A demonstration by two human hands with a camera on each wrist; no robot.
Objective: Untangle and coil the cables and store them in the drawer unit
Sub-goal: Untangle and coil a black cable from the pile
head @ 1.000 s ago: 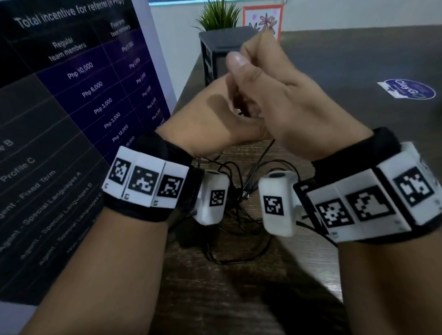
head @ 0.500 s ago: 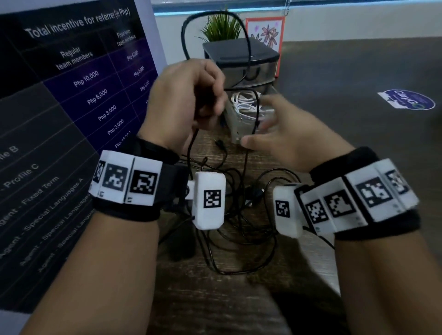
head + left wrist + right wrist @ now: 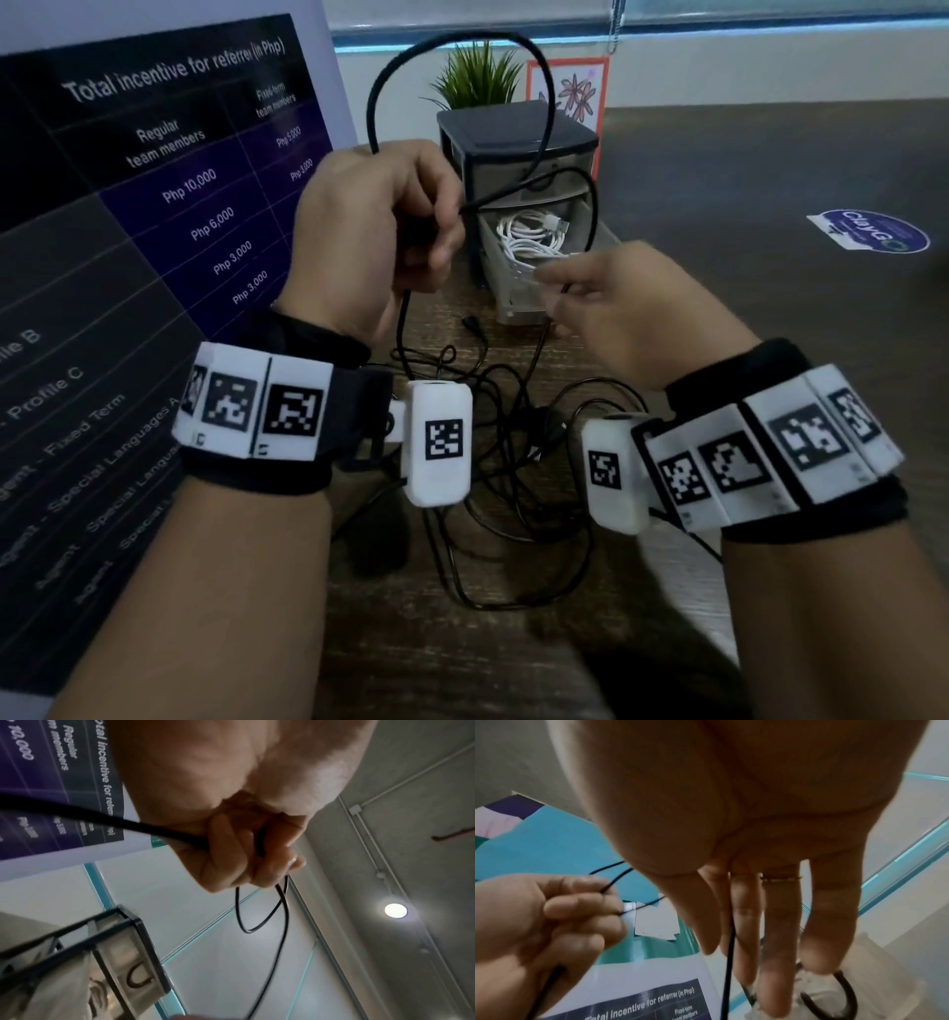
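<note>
One black cable (image 3: 544,87) looped above left hand (image 3: 369,231)

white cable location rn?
Head view, centre: the white cable lies coiled in the open drawer of the drawer unit, just beyond the right hand.

Poster (image 3: 154,205) heading: "Total incentive for referrer (in Php)"
Poster column heads: "Regular team members"; "Fixed-term team members"
Poster amounts, left column: Php 10,000; Php 6,000; Php 3,000; Php 3,000
Poster row labels: "Profile C"; "Agent - Fixed Term"; "Agent - Special Languages A"
Round sticker (image 3: 873,237) on table: "ClayGo"
Wrist bands (image 3: 257,406): square black-and-white code markers, no readable text
</note>
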